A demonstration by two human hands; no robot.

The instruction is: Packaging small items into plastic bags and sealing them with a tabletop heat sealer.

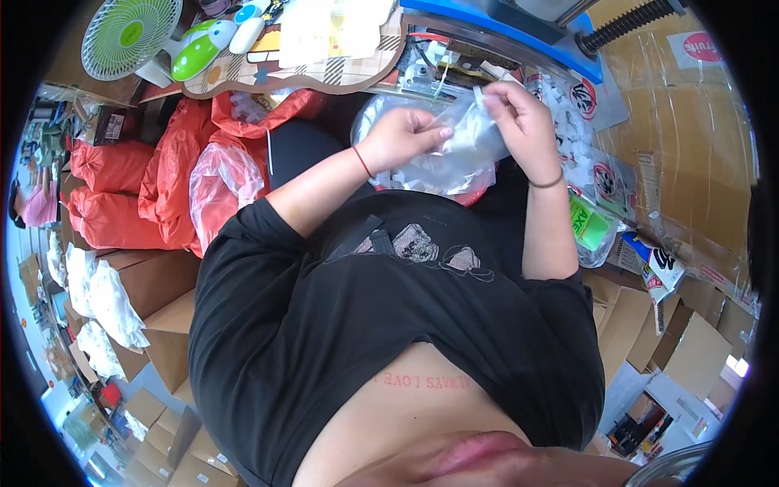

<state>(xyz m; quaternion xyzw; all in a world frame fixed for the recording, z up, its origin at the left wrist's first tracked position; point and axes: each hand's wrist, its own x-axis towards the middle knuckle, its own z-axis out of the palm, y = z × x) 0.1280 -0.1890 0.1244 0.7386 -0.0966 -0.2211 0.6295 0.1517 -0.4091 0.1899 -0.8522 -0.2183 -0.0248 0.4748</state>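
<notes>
Cardboard boxes (191, 321) are filling the space around the seated person, and a tall brown carton (682, 138) is standing at the right. Across the far side, a worktop (89, 88) is carrying a green-and-white fan (130, 34), a white computer mouse (247, 35) and pale papers (329, 36) lying on a checked, wavy-edged mat (357, 71), while a blue machine base (503, 32) is sitting to their right. Red plastic bags (114, 217) are bulging at the person's left, and small clear packets (574, 142) are piling up beyond the right forearm. Between the two hands, above the lap, a clear plastic bag (471, 134) is hanging over some larger clear plastic (426, 177). The right hand (519, 122) is pinching the bag's upper edge narrowly between thumb and fingers. The left hand (410, 136), wearing a red cord (363, 162) at its wrist, is holding the near-left edge with thumb and fingers nearly together; its hidden fingertips are leaving the exact grip unclear.
</notes>
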